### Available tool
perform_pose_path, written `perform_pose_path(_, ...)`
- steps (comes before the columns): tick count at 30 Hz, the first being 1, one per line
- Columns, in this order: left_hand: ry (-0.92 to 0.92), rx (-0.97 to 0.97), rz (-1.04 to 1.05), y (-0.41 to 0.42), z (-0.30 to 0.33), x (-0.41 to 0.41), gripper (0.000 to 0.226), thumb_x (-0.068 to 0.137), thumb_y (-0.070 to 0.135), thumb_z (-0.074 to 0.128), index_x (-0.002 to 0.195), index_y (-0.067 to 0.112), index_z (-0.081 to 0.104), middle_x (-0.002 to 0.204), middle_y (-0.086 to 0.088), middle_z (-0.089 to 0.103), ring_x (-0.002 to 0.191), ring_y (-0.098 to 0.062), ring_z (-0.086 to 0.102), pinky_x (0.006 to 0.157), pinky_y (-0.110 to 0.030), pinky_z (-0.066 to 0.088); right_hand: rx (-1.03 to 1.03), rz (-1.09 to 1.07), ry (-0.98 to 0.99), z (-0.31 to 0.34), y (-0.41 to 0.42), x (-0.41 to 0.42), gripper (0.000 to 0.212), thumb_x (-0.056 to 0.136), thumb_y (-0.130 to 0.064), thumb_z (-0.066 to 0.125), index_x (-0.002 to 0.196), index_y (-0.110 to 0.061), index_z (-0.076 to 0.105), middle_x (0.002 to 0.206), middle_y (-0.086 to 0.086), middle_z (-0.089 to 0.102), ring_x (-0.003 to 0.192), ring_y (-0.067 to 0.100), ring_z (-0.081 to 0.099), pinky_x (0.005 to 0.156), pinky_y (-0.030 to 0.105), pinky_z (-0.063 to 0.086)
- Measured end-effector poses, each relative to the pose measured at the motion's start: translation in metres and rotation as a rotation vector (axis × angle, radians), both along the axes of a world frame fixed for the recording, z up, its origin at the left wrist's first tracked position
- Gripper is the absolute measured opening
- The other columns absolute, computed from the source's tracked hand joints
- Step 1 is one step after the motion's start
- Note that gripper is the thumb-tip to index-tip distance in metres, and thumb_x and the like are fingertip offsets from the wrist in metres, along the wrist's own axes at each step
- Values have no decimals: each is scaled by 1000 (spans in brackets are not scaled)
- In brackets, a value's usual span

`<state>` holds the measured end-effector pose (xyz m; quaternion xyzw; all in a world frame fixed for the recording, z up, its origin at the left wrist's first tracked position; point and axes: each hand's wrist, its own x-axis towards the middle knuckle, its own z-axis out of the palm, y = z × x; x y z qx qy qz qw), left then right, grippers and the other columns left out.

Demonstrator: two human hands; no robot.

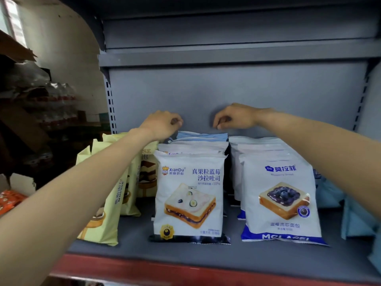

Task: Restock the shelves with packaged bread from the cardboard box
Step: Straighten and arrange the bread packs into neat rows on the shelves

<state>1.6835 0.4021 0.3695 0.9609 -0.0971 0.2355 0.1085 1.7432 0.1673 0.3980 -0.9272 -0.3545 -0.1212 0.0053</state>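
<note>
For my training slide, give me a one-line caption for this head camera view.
Both hands, left and right, reach over the back of the blueberry toast row on the grey shelf.

Both bare forearms reach forward and converge, the left hand (162, 122) and right hand (235, 117) held level and slightly apart, palms down, fingers curled under with thumb and fingertips pinched together.

grey shelf (185, 256), white-and-blue bread packs (189, 195), pale yellow packs (103, 213)
</note>
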Motion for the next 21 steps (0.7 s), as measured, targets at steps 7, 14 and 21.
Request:
perform_pose_path(7, 80, -168, -224, -17, -25, -73, 51, 82, 69, 50, 121, 36, 57, 119, 16, 58, 114, -7, 52, 91, -22, 35, 0, -111, 54, -16, 4, -6, 28, 87, -17, 64, 115, -13, 63, 111, 3, 67, 103, 20, 60, 87, 25, 41)
perform_pose_path(14, 230, 276, -146, -29, -30, -87, 103, 56, 76, 67, 143, 38, 28, 152, 11, 28, 137, -17, 28, 111, -32, 24, -12, -158, 2, -15, 20, -11, 16, 83, -11, 66, 99, -12, 69, 96, 3, 70, 94, 22, 63, 63, 21, 36)
perform_pose_path(21, 118, 271, -220, -32, -43, -73, 90, 53, 83, 61, 128, 40, 38, 142, 16, 38, 129, -15, 34, 104, -45, 34, 163, -199, 53, -22, 32, -17, 13, 84, -8, 63, 95, -11, 68, 96, 6, 72, 78, 12, 58, 54, 7, 34)
